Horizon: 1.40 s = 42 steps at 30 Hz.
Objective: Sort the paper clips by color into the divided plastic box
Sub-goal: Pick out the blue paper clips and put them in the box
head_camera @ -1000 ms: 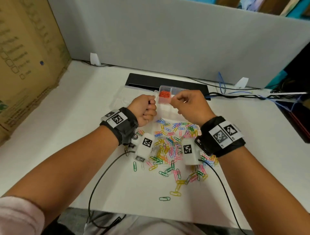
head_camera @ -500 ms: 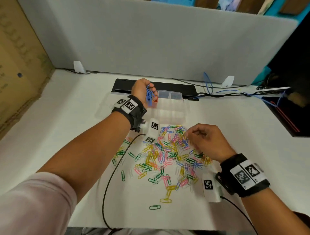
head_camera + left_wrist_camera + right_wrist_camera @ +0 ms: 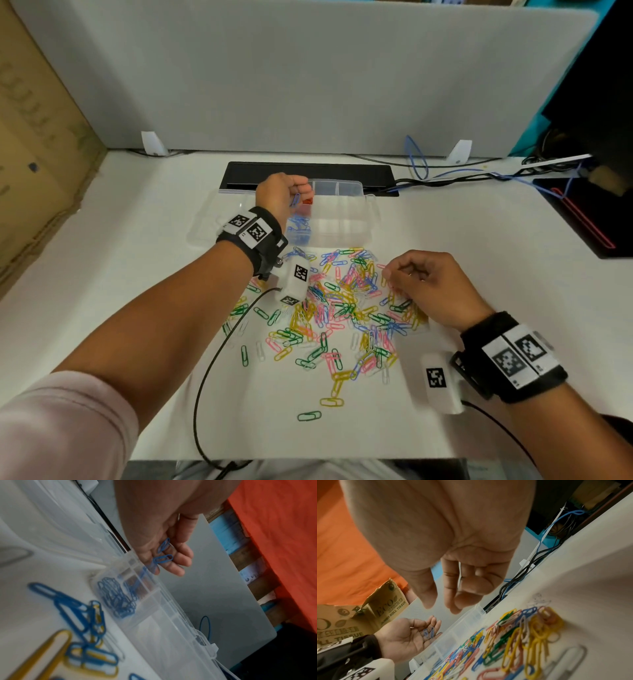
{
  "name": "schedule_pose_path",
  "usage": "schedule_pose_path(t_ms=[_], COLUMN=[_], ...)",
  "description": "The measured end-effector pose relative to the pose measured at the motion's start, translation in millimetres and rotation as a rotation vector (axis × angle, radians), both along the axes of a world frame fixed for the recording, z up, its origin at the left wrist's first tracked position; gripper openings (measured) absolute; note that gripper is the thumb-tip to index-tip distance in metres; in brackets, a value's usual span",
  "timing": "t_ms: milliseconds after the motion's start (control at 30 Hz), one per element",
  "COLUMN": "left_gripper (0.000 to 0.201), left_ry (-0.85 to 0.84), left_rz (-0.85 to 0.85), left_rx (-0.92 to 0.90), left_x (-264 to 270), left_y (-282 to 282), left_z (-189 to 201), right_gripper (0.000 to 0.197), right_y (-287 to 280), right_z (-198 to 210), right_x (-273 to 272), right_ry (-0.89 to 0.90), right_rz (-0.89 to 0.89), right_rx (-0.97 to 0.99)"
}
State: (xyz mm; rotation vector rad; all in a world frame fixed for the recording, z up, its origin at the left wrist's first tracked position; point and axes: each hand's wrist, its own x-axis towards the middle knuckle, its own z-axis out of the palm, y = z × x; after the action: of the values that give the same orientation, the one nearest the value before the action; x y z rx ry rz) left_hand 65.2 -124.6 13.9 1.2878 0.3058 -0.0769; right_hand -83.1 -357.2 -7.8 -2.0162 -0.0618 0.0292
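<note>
The worktop [image 3: 445, 240] carries the divided plastic box [image 3: 346, 219] at the far side, lid open, so compartments face the person. The mixed pile of paper clips [image 3: 342, 308] lies just in front of it, within reach of both hands. The left hand [image 3: 279, 197] is tilted above the near-left compartment, grip relaxed open, with two blue clips [image 3: 163, 555] lying on the fingers, evidently to slide onto the blue clips already there. The right hand [image 3: 431, 287] hovers over the pile, fingers loosely curled, holding nothing visible.
</note>
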Motion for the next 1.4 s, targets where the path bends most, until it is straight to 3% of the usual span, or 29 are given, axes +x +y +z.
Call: schedule_pose_path(t_ms=[367, 600, 700, 767, 833, 1033, 1133, 1267, 1400], left_gripper=[0.035, 0.021, 0.011, 0.009, 0.009, 0.01, 0.029, 0.031, 0.024], left_ry=[-0.067, -0.078, -0.066, 0.008, 0.079, 0.003, 0.01, -0.035, -0.071], left_rz=[-0.032, -0.108, -0.246, -0.491, -0.697, -0.686, -0.657, -0.599, -0.624], left_rx=[0.077, 0.089, 0.486, 0.811, 0.991, 1.304, 1.474, 1.536, 1.509], left_x=[0, -12, -29, -38, -45, -40, -35, -34, -36], left_y=[6, 17, 36, 52, 60, 49, 43, 37, 35], left_z=[-3, 9, 14, 12, 10, 0, -6, -11, -14], right_gripper=[0.009, 0.014, 0.015, 0.013, 0.012, 0.012, 0.014, 0.026, 0.025], right_y=[11, 13, 14, 19, 32, 102, 130, 150, 150], right_z=[-2, -6, -6, -2, 3, 14, 13, 14, 11], right_x=[-2, -3, -4, -1, 8, 65, 89, 96, 99], right_ry=[0.028, 0.046, 0.055, 0.054, 0.048, 0.022, 0.075, 0.121, 0.163], right_rz=[0.043, 0.043, 0.039, 0.031, 0.036, 0.088, 0.051, 0.017, 0.045], right_rx=[0.023, 0.015, 0.007, -0.007, -0.054, -0.37, -0.606, -0.822, -0.797])
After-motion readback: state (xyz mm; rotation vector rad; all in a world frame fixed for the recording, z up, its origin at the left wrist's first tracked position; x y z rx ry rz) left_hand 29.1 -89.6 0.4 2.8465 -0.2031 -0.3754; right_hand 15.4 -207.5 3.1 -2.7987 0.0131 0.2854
